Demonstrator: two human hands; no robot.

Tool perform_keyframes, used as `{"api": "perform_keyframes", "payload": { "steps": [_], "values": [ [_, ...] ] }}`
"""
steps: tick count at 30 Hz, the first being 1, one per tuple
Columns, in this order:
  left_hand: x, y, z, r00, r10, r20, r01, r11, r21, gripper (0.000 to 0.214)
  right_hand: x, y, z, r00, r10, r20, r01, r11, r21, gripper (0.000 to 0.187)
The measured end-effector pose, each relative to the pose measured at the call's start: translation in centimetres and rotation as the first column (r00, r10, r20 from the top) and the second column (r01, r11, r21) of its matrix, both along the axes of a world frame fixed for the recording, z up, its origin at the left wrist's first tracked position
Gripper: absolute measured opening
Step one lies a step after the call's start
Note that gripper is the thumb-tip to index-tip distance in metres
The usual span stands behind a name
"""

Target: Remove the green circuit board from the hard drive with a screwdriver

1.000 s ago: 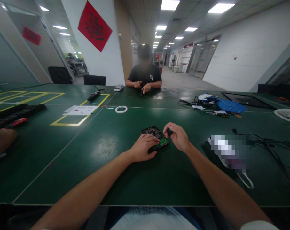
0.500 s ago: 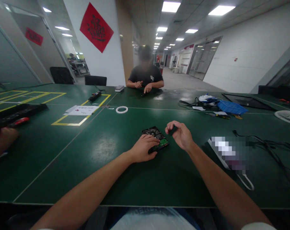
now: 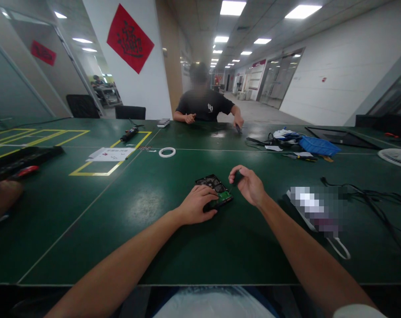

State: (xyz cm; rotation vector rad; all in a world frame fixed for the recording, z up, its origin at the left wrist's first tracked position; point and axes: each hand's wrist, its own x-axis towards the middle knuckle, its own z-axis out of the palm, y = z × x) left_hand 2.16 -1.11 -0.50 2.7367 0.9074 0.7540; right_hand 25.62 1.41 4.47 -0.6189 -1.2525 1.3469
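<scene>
A hard drive with a green circuit board lies on the green table in front of me. My left hand rests on its near end, fingers curled over the edge, holding it down. My right hand hovers just to the drive's right with its fingers pinched round a small dark tool handle. The tool's tip points down toward the circuit board.
A white tape ring and a paper sheet lie further back. A blue bin, cables and a blurred-out object sit on the right. A person sits opposite; another person's hand shows at left.
My right hand lifted slightly off the drive and drew a little to the right. The person opposite stretched one arm out to the side. My left hand stayed put.
</scene>
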Motion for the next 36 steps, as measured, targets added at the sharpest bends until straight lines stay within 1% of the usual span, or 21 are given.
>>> {"api": "perform_keyframes", "payload": {
  "steps": [3, 5, 9, 11, 15, 17, 19, 21, 23, 25, 27, 31, 34, 36],
  "values": [
    [-0.3, 0.0, 0.1, 1.0, 0.002, 0.016, -0.003, 1.0, 0.007, 0.046, 0.1, 0.2, 0.0, 0.998, -0.053, 0.031, 0.051, 0.997, 0.055, 0.017],
    [-0.6, 0.0, 0.4, 1.0, 0.01, 0.027, -0.01, 1.0, 0.011, 0.048, -0.1, 0.2, 0.0, 0.998, -0.055, 0.003, 0.054, 0.996, 0.076, 0.013],
    [-1.4, -0.1, 0.8, 0.999, 0.043, 0.023, -0.043, 0.999, 0.004, 0.056, -0.7, 0.0, 0.2, 0.999, 0.013, -0.05, -0.012, 1.0, 0.015, 0.012],
    [-1.7, -0.1, 0.9, 0.999, 0.05, 0.013, -0.05, 0.999, -0.001, 0.059, -0.7, -0.1, 0.2, 0.999, 0.013, -0.04, -0.013, 1.0, -0.002, 0.015],
    [-1.9, 0.2, 0.7, 0.998, 0.058, -0.003, -0.058, 0.998, -0.006, 0.065, -0.5, -0.1, 0.2, 1.0, 0.012, -0.021, -0.011, 1.0, 0.012, 0.032],
    [-1.9, 0.4, 0.6, 0.998, 0.057, -0.008, -0.057, 0.998, -0.009, 0.067, -0.4, 0.0, 0.2, 1.0, -0.013, -0.001, 0.013, 1.0, 0.023, 0.031],
    [-2.0, 0.5, 0.4, 0.998, 0.064, -0.006, -0.064, 0.998, -0.007, 0.067, -0.1, 0.1, 0.2, 0.997, -0.061, 0.04, 0.058, 0.996, 0.066, 0.027],
    [-2.1, 0.6, 0.3, 0.997, 0.081, 0.003, -0.081, 0.997, -0.002, 0.065, 0.3, 0.2, 0.3, 0.987, -0.116, 0.112, 0.098, 0.984, 0.15, 0.025],
    [-2.2, 0.7, 0.1, 0.995, 0.098, 0.01, -0.098, 0.995, 0.002, 0.065, 0.8, 0.2, 0.5, 0.966, -0.159, 0.204, 0.11, 0.966, 0.234, 0.026],
    [-2.2, 0.8, 0.0, 0.994, 0.106, 0.012, -0.106, 0.994, 0.004, 0.066, 1.3, 0.2, 0.8, 0.948, -0.169, 0.271, 0.097, 0.961, 0.26, 0.026],
    [-2.2, 0.8, 0.0, 0.994, 0.105, 0.013, -0.105, 0.994, 0.006, 0.066, 1.6, 0.1, 0.9, 0.949, -0.137, 0.283, 0.076, 0.974, 0.215, 0.027],
    [-2.1, 0.6, 0.2, 0.997, 0.081, 0.006, -0.081, 0.997, 0.009, 0.061, 1.6, -0.1, 1.1, 0.978, -0.017, 0.206, 0.007, 0.999, 0.049, 0.02],
    [-2.0, 0.5, 0.4, 0.998, 0.062, -0.006, -0.062, 0.998, 0.008, 0.058, 1.4, -0.2, 1.1, 0.989, 0.048, 0.137, -0.039, 0.997, -0.073, 0.015],
    [-1.9, 0.5, 0.4, 0.998, 0.061, -0.009, -0.061, 0.998, 0.012, 0.056, 1.3, -0.2, 1.1, 0.992, 0.068, 0.103, -0.055, 0.991, -0.12, 0.015]
  ]
}}
